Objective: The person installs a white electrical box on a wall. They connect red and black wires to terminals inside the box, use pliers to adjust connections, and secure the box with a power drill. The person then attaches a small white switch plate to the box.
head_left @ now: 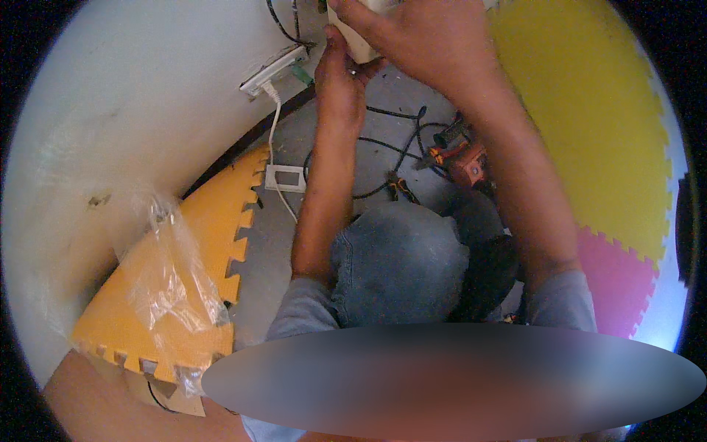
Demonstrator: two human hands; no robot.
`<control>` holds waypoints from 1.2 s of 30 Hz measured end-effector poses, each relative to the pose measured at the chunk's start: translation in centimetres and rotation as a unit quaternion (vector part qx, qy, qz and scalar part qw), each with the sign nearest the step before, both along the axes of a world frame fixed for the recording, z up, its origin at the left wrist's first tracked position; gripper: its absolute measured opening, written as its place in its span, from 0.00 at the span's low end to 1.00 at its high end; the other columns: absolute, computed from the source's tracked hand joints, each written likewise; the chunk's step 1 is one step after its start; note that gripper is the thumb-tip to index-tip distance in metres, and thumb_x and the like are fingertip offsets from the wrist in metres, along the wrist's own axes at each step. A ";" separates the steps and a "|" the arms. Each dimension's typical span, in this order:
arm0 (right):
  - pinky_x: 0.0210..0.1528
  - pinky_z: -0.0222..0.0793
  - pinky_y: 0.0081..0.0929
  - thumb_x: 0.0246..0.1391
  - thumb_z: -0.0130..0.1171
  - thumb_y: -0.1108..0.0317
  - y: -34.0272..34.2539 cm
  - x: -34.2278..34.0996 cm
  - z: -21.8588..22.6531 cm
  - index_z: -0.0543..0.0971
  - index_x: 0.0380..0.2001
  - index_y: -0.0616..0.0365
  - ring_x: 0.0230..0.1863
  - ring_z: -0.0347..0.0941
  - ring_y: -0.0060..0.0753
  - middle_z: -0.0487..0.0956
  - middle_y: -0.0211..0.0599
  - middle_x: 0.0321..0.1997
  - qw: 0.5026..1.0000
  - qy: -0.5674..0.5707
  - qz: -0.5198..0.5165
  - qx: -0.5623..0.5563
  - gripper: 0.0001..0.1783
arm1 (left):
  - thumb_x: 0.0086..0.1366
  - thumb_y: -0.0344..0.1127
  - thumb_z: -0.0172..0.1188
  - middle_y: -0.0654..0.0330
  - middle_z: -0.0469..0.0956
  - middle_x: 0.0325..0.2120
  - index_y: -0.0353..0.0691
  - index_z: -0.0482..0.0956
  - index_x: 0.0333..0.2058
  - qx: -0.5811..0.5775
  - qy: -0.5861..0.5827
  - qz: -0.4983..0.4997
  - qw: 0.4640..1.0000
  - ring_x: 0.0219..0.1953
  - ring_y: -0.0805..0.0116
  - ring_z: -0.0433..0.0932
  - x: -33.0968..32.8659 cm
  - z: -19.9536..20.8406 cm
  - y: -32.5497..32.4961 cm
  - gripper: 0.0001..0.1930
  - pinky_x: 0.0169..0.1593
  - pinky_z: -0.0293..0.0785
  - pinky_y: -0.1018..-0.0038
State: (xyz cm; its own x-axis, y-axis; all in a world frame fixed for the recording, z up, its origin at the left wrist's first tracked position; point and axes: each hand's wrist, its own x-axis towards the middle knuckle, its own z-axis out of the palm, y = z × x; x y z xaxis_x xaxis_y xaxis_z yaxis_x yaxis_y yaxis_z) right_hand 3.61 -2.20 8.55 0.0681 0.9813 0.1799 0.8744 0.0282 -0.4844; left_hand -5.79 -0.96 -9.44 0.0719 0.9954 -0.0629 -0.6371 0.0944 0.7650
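Observation:
At the top of the view, my two hands hold a cream box-shaped thing near the wall, partly cut off by the upper edge. My left hand supports it from below, thumb along its side and fingers curled underneath. Across its upper right lies my right hand, closed round it with the thumb pointing left. Its far side is hidden by the hands and the picture edge. Just left of my left hand is a white wall socket plate with a white cable plugged in.
Black cables loop over the grey floor. Pliers and a red tool lie among them. A white rectangular frame rests near the orange foam mat, which carries clear plastic wrap. Yellow matting covers the right.

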 end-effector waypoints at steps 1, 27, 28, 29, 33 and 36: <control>0.52 0.80 0.48 0.53 0.70 0.52 0.2 0.0 0.4 0.65 0.64 0.67 0.49 0.83 0.57 0.82 0.60 0.49 1.000 -0.001 0.004 -0.012 0.44 | 0.76 0.64 0.47 0.59 0.75 0.57 0.43 0.71 0.62 -0.005 0.004 0.017 1.000 0.56 0.64 0.76 0.2 -0.2 -0.2 0.32 0.53 0.78 0.62; 0.56 0.74 0.42 0.58 0.70 0.58 1.4 5.7 -18.3 0.73 0.59 0.62 0.55 0.78 0.52 0.82 0.48 0.49 0.926 0.300 0.203 0.102 0.31 | 0.77 0.54 0.50 0.51 0.75 0.59 0.33 0.66 0.65 0.075 0.034 0.067 0.994 0.58 0.54 0.78 -0.6 0.2 -1.5 0.31 0.58 0.81 0.57; 0.56 0.74 0.42 0.59 0.69 0.61 1.5 5.8 -19.0 0.74 0.57 0.61 0.54 0.79 0.52 0.82 0.47 0.49 0.923 0.323 0.186 0.092 0.27 | 0.77 0.51 0.53 0.51 0.74 0.59 0.33 0.66 0.65 0.078 0.037 0.068 0.994 0.58 0.55 0.78 -0.7 0.2 -1.7 0.30 0.58 0.82 0.59; 0.56 0.74 0.42 0.60 0.67 0.63 1.8 5.9 -19.5 0.76 0.55 0.60 0.54 0.79 0.52 0.82 0.46 0.49 0.918 0.348 0.170 0.083 0.23 | 0.77 0.48 0.55 0.51 0.74 0.59 0.32 0.66 0.65 0.083 0.042 0.069 0.993 0.58 0.55 0.78 -0.9 0.3 -1.8 0.28 0.57 0.82 0.60; 0.58 0.71 0.34 0.59 0.68 0.71 2.8 7.1 -20.4 0.75 0.50 0.60 0.55 0.75 0.35 0.81 0.39 0.52 0.851 0.487 0.186 -0.069 0.18 | 0.70 0.37 0.65 0.52 0.75 0.58 0.31 0.66 0.64 0.074 0.124 0.059 0.988 0.58 0.57 0.78 -1.8 0.5 -2.3 0.29 0.57 0.82 0.61; 0.58 0.70 0.33 0.61 0.61 0.79 4.3 7.7 -20.6 0.80 0.42 0.57 0.52 0.75 0.31 0.82 0.32 0.47 0.894 0.402 0.183 -0.079 0.08 | 0.66 0.35 0.70 0.51 0.76 0.56 0.32 0.67 0.63 0.093 0.189 0.045 0.976 0.56 0.58 0.79 -2.1 0.5 -2.1 0.32 0.56 0.83 0.63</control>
